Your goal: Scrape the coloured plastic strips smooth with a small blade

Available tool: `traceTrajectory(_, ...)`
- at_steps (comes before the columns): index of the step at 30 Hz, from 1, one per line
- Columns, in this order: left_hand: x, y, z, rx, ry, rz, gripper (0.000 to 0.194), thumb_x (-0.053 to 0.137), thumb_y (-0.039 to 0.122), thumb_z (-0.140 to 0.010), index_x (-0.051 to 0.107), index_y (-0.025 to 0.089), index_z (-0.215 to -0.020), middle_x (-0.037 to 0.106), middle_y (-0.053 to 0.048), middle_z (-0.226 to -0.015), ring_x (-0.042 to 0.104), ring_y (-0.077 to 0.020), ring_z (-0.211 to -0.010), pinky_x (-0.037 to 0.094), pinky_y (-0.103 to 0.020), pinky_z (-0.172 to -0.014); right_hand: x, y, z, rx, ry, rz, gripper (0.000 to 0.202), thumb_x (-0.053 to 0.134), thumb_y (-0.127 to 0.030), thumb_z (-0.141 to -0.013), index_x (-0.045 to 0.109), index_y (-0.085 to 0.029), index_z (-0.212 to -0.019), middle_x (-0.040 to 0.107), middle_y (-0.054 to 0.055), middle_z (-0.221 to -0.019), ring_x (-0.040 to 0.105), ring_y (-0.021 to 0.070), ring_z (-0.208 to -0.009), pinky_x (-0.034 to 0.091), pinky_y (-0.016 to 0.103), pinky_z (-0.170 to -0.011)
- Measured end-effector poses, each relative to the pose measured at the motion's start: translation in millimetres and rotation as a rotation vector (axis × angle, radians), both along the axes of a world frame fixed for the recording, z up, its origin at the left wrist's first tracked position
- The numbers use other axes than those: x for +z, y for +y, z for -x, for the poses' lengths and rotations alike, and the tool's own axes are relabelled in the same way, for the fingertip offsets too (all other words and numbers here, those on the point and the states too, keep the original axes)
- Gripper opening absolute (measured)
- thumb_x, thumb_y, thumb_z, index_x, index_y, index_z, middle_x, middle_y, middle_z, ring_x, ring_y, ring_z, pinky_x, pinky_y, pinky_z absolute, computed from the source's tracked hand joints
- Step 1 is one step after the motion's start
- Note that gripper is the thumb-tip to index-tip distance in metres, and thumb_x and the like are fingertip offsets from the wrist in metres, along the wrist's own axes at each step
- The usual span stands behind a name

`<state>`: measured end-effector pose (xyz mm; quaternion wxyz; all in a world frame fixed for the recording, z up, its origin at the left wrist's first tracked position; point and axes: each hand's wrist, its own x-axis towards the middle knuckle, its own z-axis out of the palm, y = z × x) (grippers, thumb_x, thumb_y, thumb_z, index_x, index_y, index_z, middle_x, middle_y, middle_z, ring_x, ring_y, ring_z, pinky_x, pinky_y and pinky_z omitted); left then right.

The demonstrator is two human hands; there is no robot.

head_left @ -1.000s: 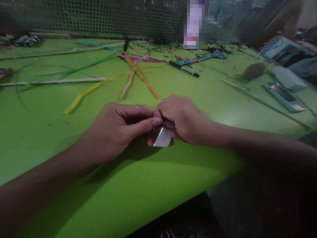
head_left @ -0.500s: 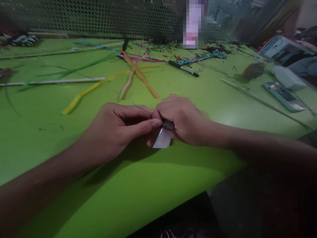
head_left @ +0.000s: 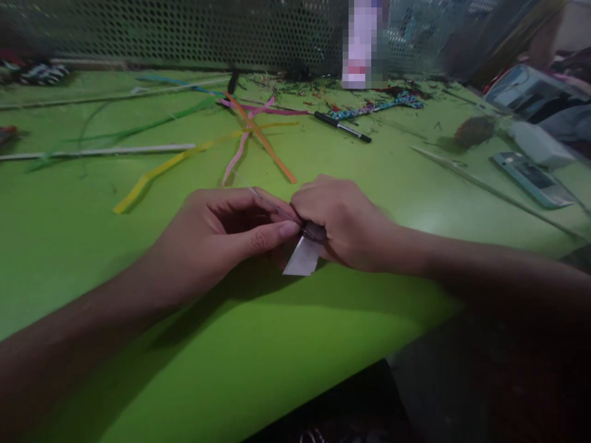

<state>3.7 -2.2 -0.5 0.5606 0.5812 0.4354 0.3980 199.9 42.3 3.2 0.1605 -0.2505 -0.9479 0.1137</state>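
Where the green table (head_left: 138, 381) runs toward its near edge, both hands meet, well in from that edge on the left and closer to it on the right, where the edge cuts diagonally under the right forearm. The left hand (head_left: 217, 240) is curled, thumb pressed against the fingers, pinching a thin wire (head_left: 265, 200) that slants up and left out of the grip. The right hand (head_left: 344, 218) is clenched knuckles-up just beside it, touching the left thumb tip, and grips a small dark piece with a white strip (head_left: 302, 258) hanging from it down to the tabletop. What the dark piece is cannot be told.

Bare green surface lies open in front of the hands on the near side and to the left. Beyond them, colored strips (head_left: 258, 138) lie fanned across the table: yellow, pink, orange and green, the nearest orange end close to the right knuckles. A white rod (head_left: 101, 151) lies flat to the far left. A pen (head_left: 344, 127) rests farther back, with a braided cord (head_left: 378, 107) and scraps behind it near the perforated screen (head_left: 184, 31) that closes the far edge. To the right, a phone (head_left: 530, 178) and a long thin stick (head_left: 484, 187) lie well apart from the hands, with blurred clutter at the right rim.
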Motion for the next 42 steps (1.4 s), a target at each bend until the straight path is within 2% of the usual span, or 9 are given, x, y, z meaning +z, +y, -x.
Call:
traceTrajectory(8, 0.4, -0.4, 1.3, -0.009, -0.058, -0.009, 0.010, 0.083, 0.018, -0.077, 0.079, 0.027, -0.078, 0.075, 0.003, -0.073, 0.067, -0.0108, -0.065, 0.056, -0.017, -0.064, -2.5, 0.9, -1.1, 0.010, 0.005, -0.018, 0.021, 0.048, -0.017, -0.091, 0.046, -0.018, -0.070, 0.050, 0.000, -0.067, 0.042, 0.0111, -0.065, 0.032, 0.026, -0.069)
traceTrajectory(12, 1.5, -1.2, 0.8, -0.015, -0.058, -0.011, 0.015, 0.084, 0.014, -0.074, 0.080, 0.028, -0.076, 0.077, 0.003, -0.075, 0.067, -0.0120, -0.069, 0.056, -0.019, -0.067, -2.2, 1.1, -1.0, 0.001, 0.004, -0.014, 0.021, 0.050, -0.018, -0.090, 0.046, -0.018, -0.069, 0.048, 0.000, -0.065, 0.039, 0.0109, -0.064, 0.032, 0.026, -0.069)
traceTrajectory(20, -2.3, -1.0, 0.2, 0.030, 0.002, -0.069, 0.005, 0.083, 0.027, -0.076, 0.078, 0.027, -0.078, 0.077, 0.001, -0.076, 0.070, -0.0156, -0.068, 0.057, -0.021, -0.064, -1.7, 1.1, -0.1, -0.013, -0.004, -0.016, 0.024, 0.051, -0.018, -0.089, 0.044, -0.018, -0.066, 0.048, 0.000, -0.064, 0.040, 0.0110, -0.063, 0.033, 0.026, -0.069)
traceTrajectory(27, -0.8, 0.1, -0.2, -0.010, 0.051, -0.058, 0.004, 0.080, 0.030, -0.080, 0.079, 0.026, -0.079, 0.076, 0.002, -0.072, 0.070, -0.0166, -0.064, 0.057, -0.022, -0.062, -1.1, 0.1, 1.5, -0.022, -0.018, 0.011, 0.013, 0.055, -0.007, -0.078, 0.052, -0.016, -0.069, 0.055, 0.000, -0.067, 0.045, 0.0107, -0.065, 0.034, 0.026, -0.070)
traceTrajectory(35, -2.9, 0.3, 0.6, -0.021, 0.053, -0.034, 0.004, 0.078, 0.029, -0.082, 0.080, 0.025, -0.082, 0.076, 0.000, -0.070, 0.071, -0.0186, -0.064, 0.057, -0.025, -0.063, -2.9, 0.3, 1.3, -0.025, 0.000, 0.015, 0.015, 0.055, -0.012, -0.085, 0.053, -0.016, -0.070, 0.057, 0.000, -0.068, 0.046, 0.0109, -0.066, 0.035, 0.026, -0.070)
traceTrajectory(42, -1.2, 0.6, -0.8, -0.028, 0.031, -0.029, 0.008, 0.080, 0.032, -0.080, 0.079, 0.024, -0.079, 0.075, 0.001, -0.067, 0.069, -0.0163, -0.060, 0.058, -0.024, -0.062, -1.0, -0.7, 1.5, -0.033, 0.005, 0.016, 0.016, 0.057, -0.007, -0.079, 0.050, -0.017, -0.069, 0.054, -0.001, -0.066, 0.044, 0.0100, -0.065, 0.034, 0.026, -0.071)
